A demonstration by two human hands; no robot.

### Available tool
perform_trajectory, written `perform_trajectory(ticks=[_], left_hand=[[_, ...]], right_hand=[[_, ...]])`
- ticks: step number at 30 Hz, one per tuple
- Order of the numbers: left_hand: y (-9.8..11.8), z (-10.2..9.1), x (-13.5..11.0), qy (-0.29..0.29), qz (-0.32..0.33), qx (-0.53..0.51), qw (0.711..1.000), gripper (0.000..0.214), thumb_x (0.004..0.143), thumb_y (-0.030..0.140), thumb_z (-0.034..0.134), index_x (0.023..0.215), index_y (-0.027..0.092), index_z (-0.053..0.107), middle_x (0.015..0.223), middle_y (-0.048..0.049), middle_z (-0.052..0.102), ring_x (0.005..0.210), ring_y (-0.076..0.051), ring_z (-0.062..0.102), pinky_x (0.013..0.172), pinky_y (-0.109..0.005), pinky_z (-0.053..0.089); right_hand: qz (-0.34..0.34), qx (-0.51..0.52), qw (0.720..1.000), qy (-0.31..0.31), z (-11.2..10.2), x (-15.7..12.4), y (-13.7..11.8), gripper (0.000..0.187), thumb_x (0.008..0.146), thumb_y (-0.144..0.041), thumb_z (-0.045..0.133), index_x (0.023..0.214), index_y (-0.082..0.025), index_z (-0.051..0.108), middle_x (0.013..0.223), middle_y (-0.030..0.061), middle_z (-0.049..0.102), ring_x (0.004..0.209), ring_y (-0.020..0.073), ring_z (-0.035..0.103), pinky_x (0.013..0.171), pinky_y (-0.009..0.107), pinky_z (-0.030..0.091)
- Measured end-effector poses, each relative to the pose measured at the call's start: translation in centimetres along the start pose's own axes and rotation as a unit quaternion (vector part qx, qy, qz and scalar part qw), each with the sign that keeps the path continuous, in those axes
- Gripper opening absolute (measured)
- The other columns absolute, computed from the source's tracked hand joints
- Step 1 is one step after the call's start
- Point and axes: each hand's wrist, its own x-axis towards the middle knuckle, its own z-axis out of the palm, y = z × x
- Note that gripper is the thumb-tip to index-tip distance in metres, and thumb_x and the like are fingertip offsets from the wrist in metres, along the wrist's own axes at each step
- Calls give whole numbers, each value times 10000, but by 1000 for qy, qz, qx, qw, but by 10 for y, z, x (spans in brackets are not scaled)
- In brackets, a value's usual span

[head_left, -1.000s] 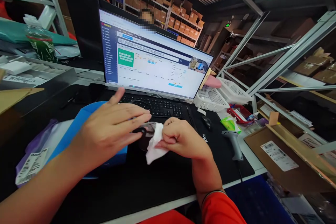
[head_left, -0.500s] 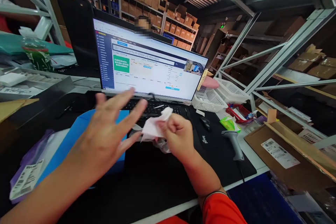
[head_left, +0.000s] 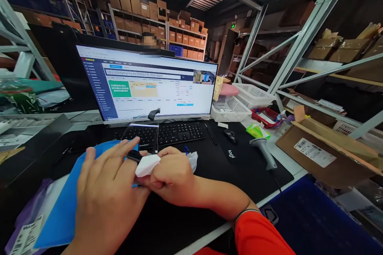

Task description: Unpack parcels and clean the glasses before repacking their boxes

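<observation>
Low over the desk's near side, my right hand [head_left: 173,173] is closed around a folded piece of white paper [head_left: 148,165]. My left hand [head_left: 112,187] lies against it from the left, back upward, fingers stretched and apart; its thumb is hidden. A thin black item [head_left: 134,155], kind unclear, shows between the hands. Crumpled clear plastic [head_left: 193,161] pokes out beyond my right knuckles, with a small blue item [head_left: 186,150] near it. Under and beside my left hand is a blue sheet-like object [head_left: 60,215], partly covered.
A monitor [head_left: 149,91] stands behind a black keyboard [head_left: 179,132]. Rightward are a mouse [head_left: 230,136], a grey barcode scanner [head_left: 265,153], a green packet [head_left: 257,130], white baskets [head_left: 230,111] and a cardboard box [head_left: 323,151]. A purple-edged package [head_left: 26,223] lies at left.
My left hand has come down and right to meet my right hand, which moved left and lower with the paper. The view has turned, showing the keyboard more fully.
</observation>
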Motion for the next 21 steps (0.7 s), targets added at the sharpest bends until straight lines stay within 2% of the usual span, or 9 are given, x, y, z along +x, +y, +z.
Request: perform_trajectory(ticks=[3, 6, 8, 10, 13, 15, 17, 19, 21], left_hand=[[-4, -5, 3, -43, 33, -59, 997, 32, 1024, 257, 588, 1003, 240, 606, 1398, -170, 751, 1223, -387, 751, 1225, -764, 466], [-9, -7, 6, -56, 72, -61, 994, 76, 1038, 219, 552, 1019, 245, 620, 1417, -151, 744, 1235, -384, 742, 1274, -782, 381], [-12, -7, 8, -67, 88, -73, 991, 131, 1040, 189, 526, 1048, 258, 637, 1418, -111, 746, 1232, -343, 743, 1318, -747, 342], [-14, -7, 9, -81, 104, -101, 986, 164, 1042, 181, 516, 1063, 273, 651, 1427, -72, 742, 1235, -294, 742, 1357, -686, 326], [-11, -5, 9, -91, 121, -111, 982, 155, 1033, 170, 531, 1036, 265, 653, 1421, -76, 739, 1226, -281, 748, 1384, -664, 295], [-7, -3, 8, -73, 114, -86, 987, 101, 1013, 156, 588, 990, 240, 638, 1312, -115, 769, 1148, -299, 771, 1348, -681, 361], [-4, 0, 4, -34, 92, -31, 995, 56, 990, 163, 669, 980, 214, 648, 1196, -143, 790, 1044, -319, 792, 1228, -649, 524], [-2, 2, -1, 13, 71, 28, 997, 90, 980, 189, 718, 1069, 179, 701, 1140, -158, 806, 993, -340, 807, 975, -518, 671], [-4, 4, -6, 37, 54, 62, 996, 172, 993, 216, 715, 1160, 175, 724, 1118, -145, 819, 973, -336, 820, 718, -404, 662]], right_hand=[[58, 27, 998, 19, -13, 2, -8, 677, 1024, -348, 747, 516, -233, 314, 480, -84, 344, 510, 110, 334, 727, 311, 462], [152, 110, 976, 107, -32, 9, -21, 705, 1013, -477, 731, 523, -236, 285, 495, -69, 335, 518, 109, 305, 608, 307, 378], [250, 190, 936, 161, -45, 16, -26, 754, 928, -608, 801, 553, -246, 257, 522, -70, 342, 521, 95, 291, 531, 281, 313], [327, 280, 880, 202, -57, 23, -24, 820, 770, -681, 912, 586, -253, 237, 542, -88, 322, 519, 75, 259, 485, 248, 253], [373, 402, 799, 246, -66, 32, -14, 901, 567, -639, 1032, 614, -250, 220, 560, -109, 284, 530, 58, 242, 484, 212, 252], [382, 448, 762, 268, -56, 33, -9, 906, 545, -637, 1038, 619, -245, 225, 559, -112, 286, 533, 59, 256, 496, 206, 274], [387, 454, 756, 269, -33, 29, -10, 887, 566, -669, 1019, 612, -243, 242, 556, -109, 300, 533, 62, 258, 495, 211, 267], [384, 420, 779, 263, -6, 21, -18, 867, 597, -683, 1001, 585, -243, 254, 553, -99, 322, 542, 70, 275, 503, 229, 270], [370, 359, 811, 277, 14, 15, -27, 864, 617, -672, 996, 532, -241, 252, 543, -80, 343, 566, 85, 315, 526, 252, 296]])
